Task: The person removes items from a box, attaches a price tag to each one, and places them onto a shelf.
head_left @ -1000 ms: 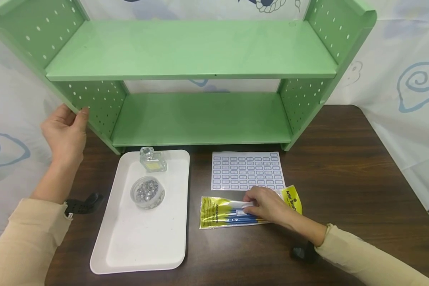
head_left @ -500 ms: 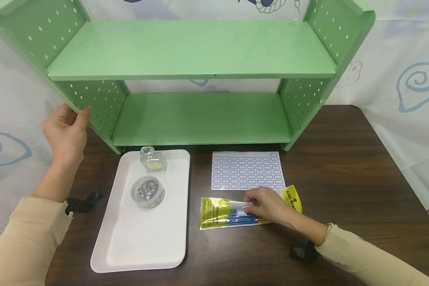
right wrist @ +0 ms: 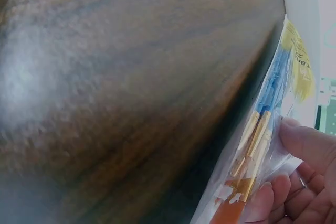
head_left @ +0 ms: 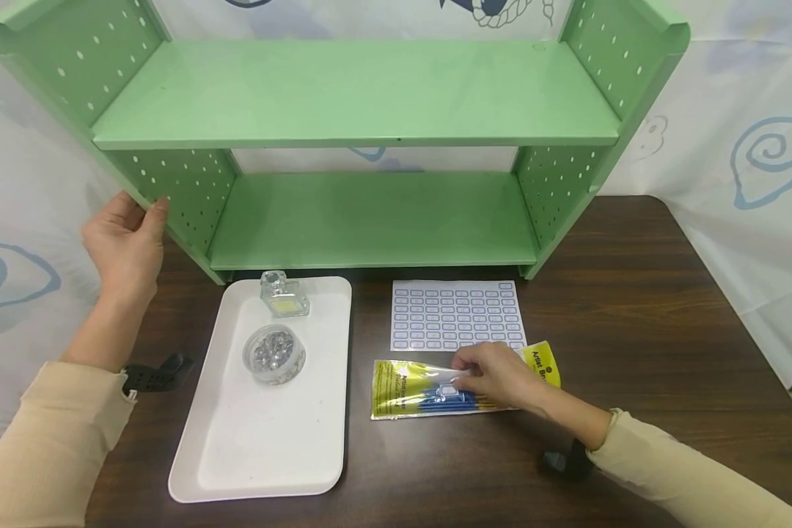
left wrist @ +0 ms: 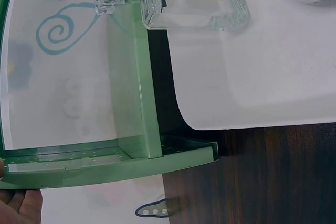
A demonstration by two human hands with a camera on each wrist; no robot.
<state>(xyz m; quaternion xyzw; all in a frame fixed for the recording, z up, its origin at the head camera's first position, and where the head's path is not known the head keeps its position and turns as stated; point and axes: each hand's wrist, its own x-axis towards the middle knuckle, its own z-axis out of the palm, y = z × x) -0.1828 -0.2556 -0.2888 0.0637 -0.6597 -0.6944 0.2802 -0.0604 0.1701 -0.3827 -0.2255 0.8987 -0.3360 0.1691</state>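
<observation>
At the left, the person's left hand (head_left: pixel 122 231) grips the front edge of the left side panel of the green shelf unit (head_left: pixel 356 95), fingers curled behind it; a hard pull there could skew the unit, and its foot might then nudge the white tray (head_left: pixel 270 447) just in front. Such a knock could shift the glass bottle (head_left: pixel 287 299) at the tray's far rim or the round clear container (head_left: pixel 273 355) of shiny pieces nearby. Further right, the right hand (head_left: pixel 498 374) pinches the brush packet (head_left: pixel 402 392), which lies on the table (head_left: pixel 666 315) in front of the label sheet (head_left: pixel 457 312); slick plastic could slide or crease under too light or uneven a hold. A small white label (head_left: pixel 446 390) shows by the fingertips, though whether it is fully stuck down cannot be told; if a corner is loose, a finger could lift or wrinkle it. As for room, the left forearm has the tray's raised side close by, a narrow strip of table parts tray from packet, the sheet limits movement away from the person, and the widest stretch lies to the right.
</observation>
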